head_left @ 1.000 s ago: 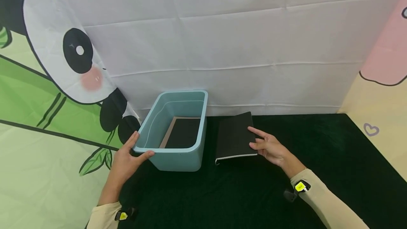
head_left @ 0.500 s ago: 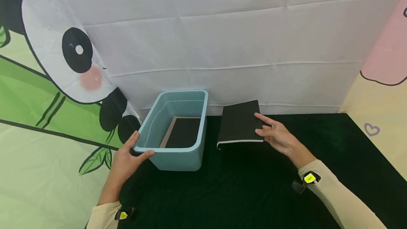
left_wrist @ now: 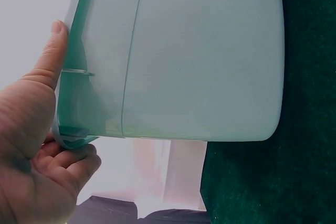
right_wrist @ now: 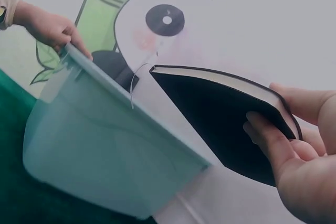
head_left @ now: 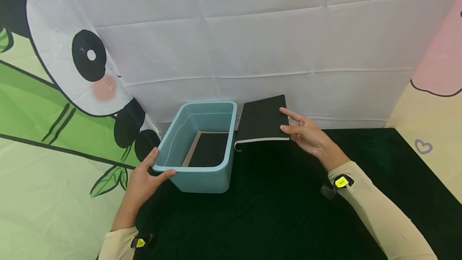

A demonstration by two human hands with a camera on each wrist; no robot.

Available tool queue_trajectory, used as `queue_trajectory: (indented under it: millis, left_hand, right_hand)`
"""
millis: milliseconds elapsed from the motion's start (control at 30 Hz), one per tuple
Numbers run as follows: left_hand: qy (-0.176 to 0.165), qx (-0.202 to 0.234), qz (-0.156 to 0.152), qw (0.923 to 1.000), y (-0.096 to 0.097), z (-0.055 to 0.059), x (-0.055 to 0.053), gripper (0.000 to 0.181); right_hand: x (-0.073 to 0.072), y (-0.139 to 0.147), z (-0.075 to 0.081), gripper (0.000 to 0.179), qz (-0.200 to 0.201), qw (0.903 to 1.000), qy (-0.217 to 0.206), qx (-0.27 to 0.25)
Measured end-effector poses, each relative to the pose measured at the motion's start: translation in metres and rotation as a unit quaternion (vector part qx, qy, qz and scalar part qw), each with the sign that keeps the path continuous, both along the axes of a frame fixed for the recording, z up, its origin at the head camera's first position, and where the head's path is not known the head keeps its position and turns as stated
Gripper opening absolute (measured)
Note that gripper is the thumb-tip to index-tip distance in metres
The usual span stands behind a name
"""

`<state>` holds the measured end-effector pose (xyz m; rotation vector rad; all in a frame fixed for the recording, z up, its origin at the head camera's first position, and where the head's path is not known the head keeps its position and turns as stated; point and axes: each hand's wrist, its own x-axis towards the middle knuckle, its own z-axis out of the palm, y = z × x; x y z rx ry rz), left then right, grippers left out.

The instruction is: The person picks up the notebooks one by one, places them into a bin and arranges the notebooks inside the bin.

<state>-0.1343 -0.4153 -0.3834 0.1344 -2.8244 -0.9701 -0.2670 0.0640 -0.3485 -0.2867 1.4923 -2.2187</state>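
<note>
My left hand (head_left: pixel 144 181) grips the near left corner of a light blue plastic bin (head_left: pixel 202 182). In the left wrist view the thumb lies along the rim and the fingers curl round the corner. A black-covered notebook (head_left: pixel 261 120) with white page edges and a ribbon marker is held up by my right hand (head_left: pixel 308 136), just right of the bin's rim. Its edge is pinched between thumb and fingers, as the right wrist view (right_wrist: pixel 210 111) shows. Inside the bin, on its floor, lies another black book (head_left: pixel 209 150) with a beige strip along its left side.
A dark green cloth (head_left: pixel 252 220) covers the table. Behind it hangs a pale fabric backdrop (head_left: pixel 252 51) with a panda print on the left, close to the bin's far end. The table's right edge runs diagonally at the far right.
My right hand has raised the notebook from low over the cloth, shifting first right, then left toward the bin. The left hand and the bin stay in place.
</note>
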Motion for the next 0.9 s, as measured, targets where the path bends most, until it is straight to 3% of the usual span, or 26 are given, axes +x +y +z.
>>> queue_trajectory:
  millis: [533,900]
  left_hand:
    - [0.002,0.009,0.000,1.0000,0.000,0.000,0.000,0.104]
    - [0.001,0.002,0.003,1.0000,0.001,0.000,-0.001,0.104]
  right_hand:
    - [-0.025,-0.067,0.027,0.068,0.004,0.9998,0.017,0.013]
    - [-0.029,-0.113,0.023,0.068,0.025,0.9993,0.012,0.026]
